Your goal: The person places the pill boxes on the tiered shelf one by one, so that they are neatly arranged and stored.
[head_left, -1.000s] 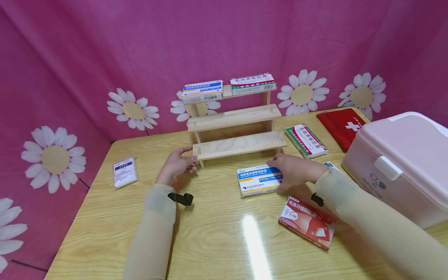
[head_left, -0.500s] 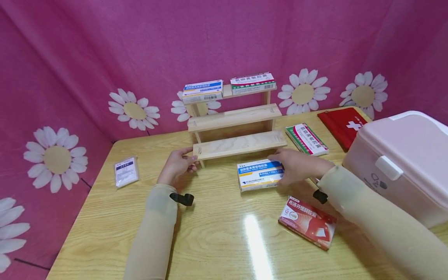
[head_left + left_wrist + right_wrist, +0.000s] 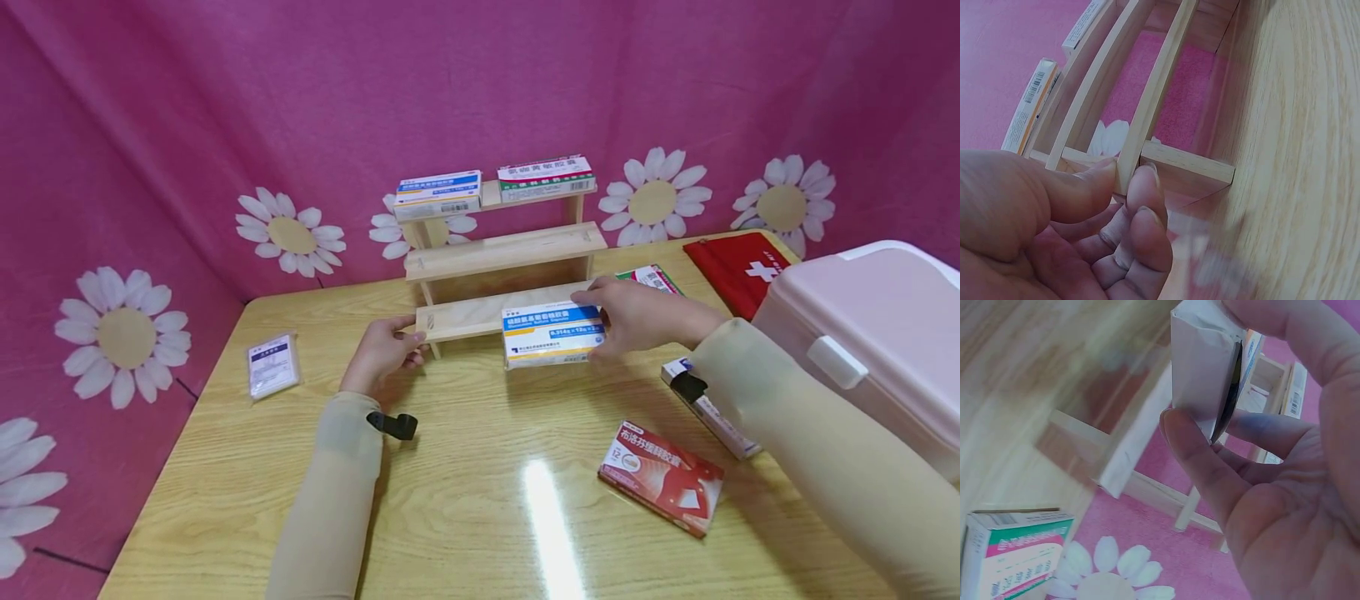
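Note:
My right hand [image 3: 637, 315] grips the right end of a blue, white and yellow medicine box [image 3: 551, 335], which overlaps the lowest step in the head view. In the right wrist view the thumb and fingers pinch that box [image 3: 1200, 362] by its white end. On the left end of the lowest step of a three-tier wooden stand [image 3: 465, 319], my left hand [image 3: 381, 354] pinches the board between thumb and fingers, as the left wrist view shows. A similar blue-and-white box [image 3: 438, 196] and a green-and-red medicine box [image 3: 546, 178] sit on the top step.
A red medicine box [image 3: 662, 477] and a narrow white box [image 3: 712, 417] lie on the table at front right. Behind my right hand is another green-and-red box [image 3: 654, 278]. A red pouch [image 3: 738, 271] and a pale pink case [image 3: 862, 333] stand right; a white packet [image 3: 273, 367] lies left.
My right hand has lifted the blue-and-white medicine box from the table up toward the lowest step. The narrow white box shows more now. My left hand stays on the stand.

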Tool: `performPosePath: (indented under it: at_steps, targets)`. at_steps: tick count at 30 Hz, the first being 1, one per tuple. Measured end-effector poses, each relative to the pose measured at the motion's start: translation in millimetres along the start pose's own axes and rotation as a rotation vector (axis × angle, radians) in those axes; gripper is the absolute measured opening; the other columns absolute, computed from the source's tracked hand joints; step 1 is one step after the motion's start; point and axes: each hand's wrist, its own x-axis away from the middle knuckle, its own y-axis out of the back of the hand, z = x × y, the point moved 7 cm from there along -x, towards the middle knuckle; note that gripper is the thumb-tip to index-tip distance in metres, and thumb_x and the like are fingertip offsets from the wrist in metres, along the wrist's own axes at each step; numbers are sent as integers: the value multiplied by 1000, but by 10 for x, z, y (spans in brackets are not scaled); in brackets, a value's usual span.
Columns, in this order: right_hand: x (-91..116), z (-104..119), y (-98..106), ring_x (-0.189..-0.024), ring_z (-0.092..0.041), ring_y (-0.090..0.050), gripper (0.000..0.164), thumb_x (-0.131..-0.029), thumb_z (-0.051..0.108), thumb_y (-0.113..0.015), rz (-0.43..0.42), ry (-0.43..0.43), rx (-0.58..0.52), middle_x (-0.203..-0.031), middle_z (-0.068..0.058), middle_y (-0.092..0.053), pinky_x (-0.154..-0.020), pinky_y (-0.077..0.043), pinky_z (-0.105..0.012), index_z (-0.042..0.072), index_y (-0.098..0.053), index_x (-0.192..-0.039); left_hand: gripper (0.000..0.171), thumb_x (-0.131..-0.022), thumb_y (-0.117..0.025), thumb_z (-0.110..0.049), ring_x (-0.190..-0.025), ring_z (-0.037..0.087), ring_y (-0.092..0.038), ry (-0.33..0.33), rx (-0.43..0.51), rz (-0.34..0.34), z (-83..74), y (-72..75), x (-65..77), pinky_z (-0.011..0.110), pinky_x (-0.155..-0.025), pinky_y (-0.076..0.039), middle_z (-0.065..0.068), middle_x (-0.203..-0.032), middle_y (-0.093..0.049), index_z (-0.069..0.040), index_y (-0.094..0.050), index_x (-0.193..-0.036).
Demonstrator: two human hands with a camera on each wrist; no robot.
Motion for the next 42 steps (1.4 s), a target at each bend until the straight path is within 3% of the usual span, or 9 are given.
performPosePath:
  at_steps: [6, 13, 17, 21, 27, 35, 42]
  targets:
    - [-108, 37, 123, -98, -25, -54, 89, -73, 30, -89, -14, -26, -6, -124, -15, -57, -84, -53, -40, 2, -46, -147, 51, -102, -55, -9, -63, 12, -61, 1, -7, -3, -7, 22, 0, 24, -60, -53, 20, -100, -67, -1, -40, -150]
    - [-326, 167, 288, -97, -26, -55, 85, -76, 27, -88, -78, 39, -57, -123, -15, -57, -85, -54, -39, -1, -47, -145, 50, -102, -55, -9, -64, 12, -61, 4, -22, -7, -5, 50, -9, 26, -63, -54, 19, -100, -67, -1, -40, -150]
    - [-500, 246, 340, -99, -25, -57, 85, -76, 26, -87, -103, 79, -135, -128, -15, -55, -90, -53, -40, -2, -46, -145, 49, -102, -56, -10, -65, 14, -61, 32, -30, -11, 12, 59, -26, 30, -69, -56, 18, -101, -65, -3, -43, -149]
    - [-687, 291, 365, -98, -22, -63, 86, -77, 26, -87, -123, 99, -242, -124, -11, -59, -88, -54, -37, -1, -45, -146, 48, -102, -56, -10, -66, 14, -61, 46, -27, -9, 23, 57, -39, 33, -72, -57, 18, -102, -65, -4, -43, -149]
    - [-961, 288, 384, -106, -23, -65, 88, -79, 30, -85, -159, 62, -374, -135, -12, -57, -91, -53, -37, 2, -42, -149, 48, -102, -56, -10, -66, 14, -61, 46, -1, 0, 27, 44, -36, 29, -69, -56, 19, -102, -64, -3, -44, -148]
    - [-1259, 207, 354, -103, -21, -65, 86, -79, 36, -85, -154, 5, -342, -123, -11, -66, -96, -49, -37, 4, -45, -148, 47, -102, -57, -10, -69, 17, -62, 42, 0, -2, 42, 17, -17, 31, -71, -56, 15, -99, -65, -5, -46, -147]
    - [-1463, 230, 335, -100, -19, -62, 84, -78, 26, -86, -175, 52, -309, -123, -14, -66, -97, -48, -36, -2, -45, -146, 48, -101, -58, -8, -63, 15, -61, 10, 3, -8, 26, 12, -27, 30, -66, -56, 15, -94, -65, -1, -45, -147]
